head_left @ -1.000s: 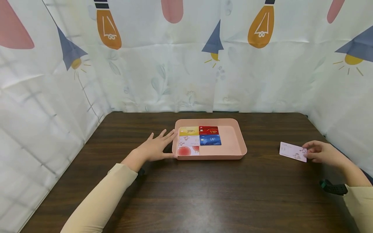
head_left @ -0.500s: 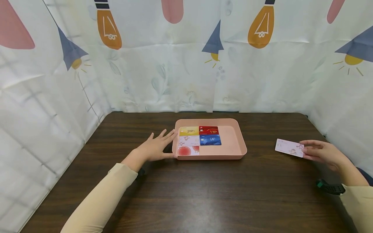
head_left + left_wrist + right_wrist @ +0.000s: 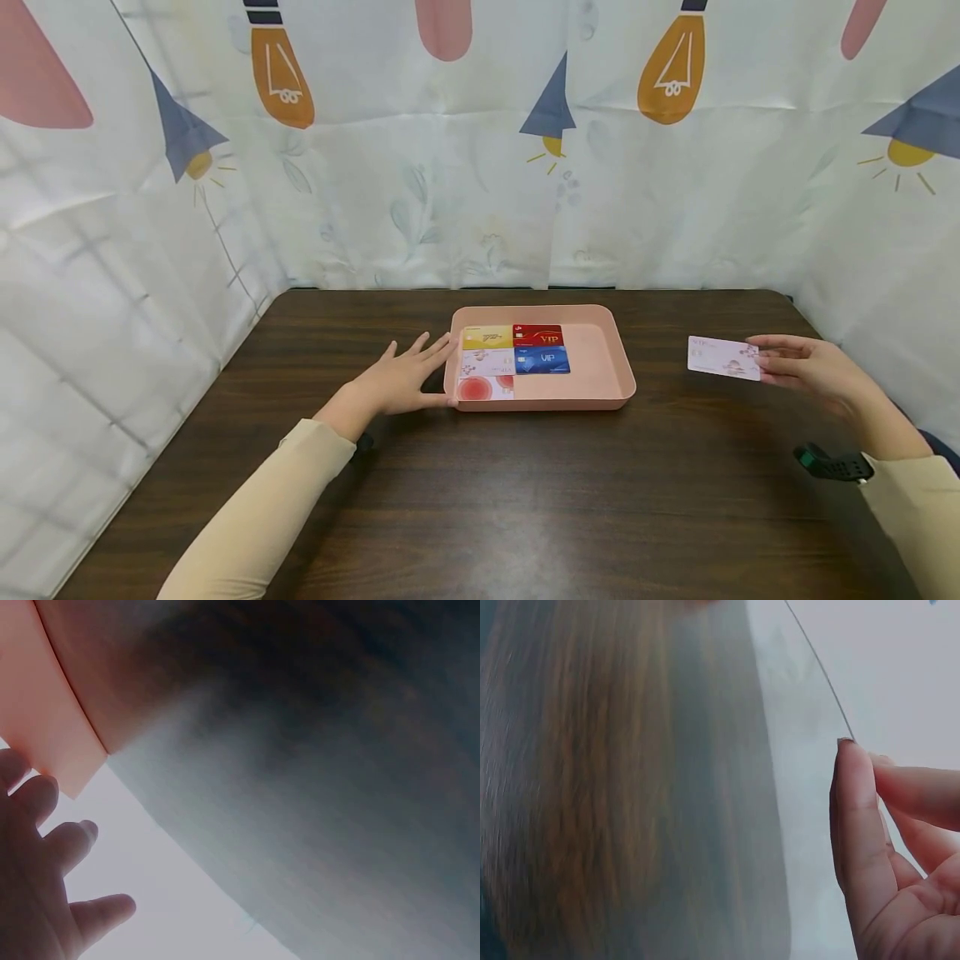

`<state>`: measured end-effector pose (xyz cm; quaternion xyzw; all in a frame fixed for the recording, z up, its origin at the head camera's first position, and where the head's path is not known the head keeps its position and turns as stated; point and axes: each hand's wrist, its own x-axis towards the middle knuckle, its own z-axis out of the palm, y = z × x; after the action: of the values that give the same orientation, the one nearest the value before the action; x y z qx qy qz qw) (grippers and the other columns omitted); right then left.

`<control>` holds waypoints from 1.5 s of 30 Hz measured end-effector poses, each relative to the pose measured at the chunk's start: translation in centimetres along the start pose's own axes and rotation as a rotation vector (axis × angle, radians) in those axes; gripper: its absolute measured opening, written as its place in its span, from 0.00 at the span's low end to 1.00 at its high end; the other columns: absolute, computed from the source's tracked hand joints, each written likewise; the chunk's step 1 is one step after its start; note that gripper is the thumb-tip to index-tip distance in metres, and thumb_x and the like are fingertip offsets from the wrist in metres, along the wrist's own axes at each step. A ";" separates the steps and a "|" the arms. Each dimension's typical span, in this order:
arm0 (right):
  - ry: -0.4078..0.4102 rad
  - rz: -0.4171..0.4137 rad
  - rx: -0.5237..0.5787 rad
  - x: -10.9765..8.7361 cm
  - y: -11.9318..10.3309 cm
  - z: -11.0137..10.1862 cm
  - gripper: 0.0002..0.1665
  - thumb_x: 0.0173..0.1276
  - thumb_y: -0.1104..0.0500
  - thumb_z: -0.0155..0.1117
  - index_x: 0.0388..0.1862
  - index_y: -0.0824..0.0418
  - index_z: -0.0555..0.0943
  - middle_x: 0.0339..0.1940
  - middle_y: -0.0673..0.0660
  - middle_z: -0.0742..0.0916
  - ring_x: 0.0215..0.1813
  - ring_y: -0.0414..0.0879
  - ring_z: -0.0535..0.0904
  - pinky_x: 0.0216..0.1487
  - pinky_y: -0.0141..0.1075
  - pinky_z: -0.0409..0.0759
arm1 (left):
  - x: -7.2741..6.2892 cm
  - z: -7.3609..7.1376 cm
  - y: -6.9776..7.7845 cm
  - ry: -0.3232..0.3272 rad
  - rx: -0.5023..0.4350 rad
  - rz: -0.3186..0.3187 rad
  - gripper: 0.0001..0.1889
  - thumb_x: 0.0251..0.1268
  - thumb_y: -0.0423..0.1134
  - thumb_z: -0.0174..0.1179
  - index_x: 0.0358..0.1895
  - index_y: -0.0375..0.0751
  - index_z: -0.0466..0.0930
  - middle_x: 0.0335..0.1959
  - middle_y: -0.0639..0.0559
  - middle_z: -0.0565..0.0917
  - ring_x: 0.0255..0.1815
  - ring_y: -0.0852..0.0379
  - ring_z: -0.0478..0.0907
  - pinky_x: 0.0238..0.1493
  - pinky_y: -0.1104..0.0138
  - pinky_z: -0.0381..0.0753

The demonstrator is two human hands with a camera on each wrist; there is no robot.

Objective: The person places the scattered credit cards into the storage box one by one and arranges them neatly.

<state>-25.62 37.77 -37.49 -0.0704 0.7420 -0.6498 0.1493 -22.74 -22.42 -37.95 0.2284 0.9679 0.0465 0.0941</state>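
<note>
At the right of the head view, my right hand (image 3: 813,371) pinches a pale pink VIP card (image 3: 722,357) by its right end, with the card's printed face showing. The right wrist view catches that card (image 3: 819,666) nearly edge-on, a thin line rising from the thumb and fingertips. My left hand (image 3: 403,379) has its fingers spread and touches the left side of a pink tray (image 3: 592,379). Inside the tray lie a yellow card (image 3: 483,337), a red VIP card (image 3: 537,335), a blue VIP card (image 3: 542,360), a pale pink card (image 3: 483,363) and a white card with red circles (image 3: 486,388).
The tray stands toward the back of a dark wooden table (image 3: 495,500). A white curtain (image 3: 480,208) printed with lamps and bulbs hangs behind the table and along both sides. A dark band (image 3: 832,463) sits on the right wrist.
The right hand has lifted the pale pink VIP card and carried it leftward, toward the tray, turning it closer to level. My left hand and the tray have stayed in place.
</note>
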 end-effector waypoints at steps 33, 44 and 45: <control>-0.168 0.001 0.087 4.2 -2.7 9.6 0.19 0.77 0.71 0.59 0.53 0.49 0.87 0.47 0.50 0.86 0.45 0.42 0.85 0.48 0.34 0.85 | -0.2 -0.2 0.3 0.010 0.002 0.005 0.53 0.67 0.72 0.56 0.85 0.48 0.45 0.84 0.49 0.49 0.83 0.39 0.44 0.72 0.29 0.44; -0.166 -0.022 0.001 5.5 -2.7 12.9 0.24 0.77 0.69 0.60 0.68 0.74 0.73 0.46 0.51 0.87 0.45 0.42 0.86 0.51 0.37 0.85 | -0.3 -0.1 0.2 0.009 0.000 0.006 0.53 0.67 0.71 0.57 0.85 0.48 0.44 0.84 0.49 0.49 0.83 0.39 0.43 0.72 0.29 0.44; -0.165 -0.024 -0.007 5.6 -2.7 13.2 0.26 0.77 0.69 0.60 0.70 0.77 0.70 0.46 0.51 0.87 0.45 0.42 0.86 0.51 0.37 0.85 | -0.3 -0.1 0.2 0.008 0.002 0.005 0.53 0.67 0.71 0.57 0.85 0.48 0.43 0.84 0.49 0.49 0.83 0.39 0.43 0.72 0.29 0.44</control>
<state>-27.05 23.21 -37.07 -0.1332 0.7285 -0.6411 0.2017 -22.36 -22.38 -37.82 0.2308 0.9677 0.0469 0.0897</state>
